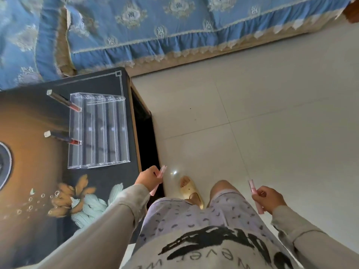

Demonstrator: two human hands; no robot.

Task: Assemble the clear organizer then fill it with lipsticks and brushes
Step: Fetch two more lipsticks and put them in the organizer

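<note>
The clear organizer [101,131] with several stepped rows stands on the dark floral table [38,191] near its right edge. Two red lipsticks stick out of its leftmost row, one at the far end [64,100] and one nearer to me [62,138]. My left hand [148,176] grips a pink lipstick tube [159,176] just past the table's near right corner. My right hand [269,199] grips another pink tube [254,195] over the floor, far from the organizer.
A blue patterned bedspread [155,35] hangs behind the table. Pale floor tiles [252,113] lie to the right. My foot in a beige sandal [189,188] is beside the table's edge, and my knee [223,189] is to its right.
</note>
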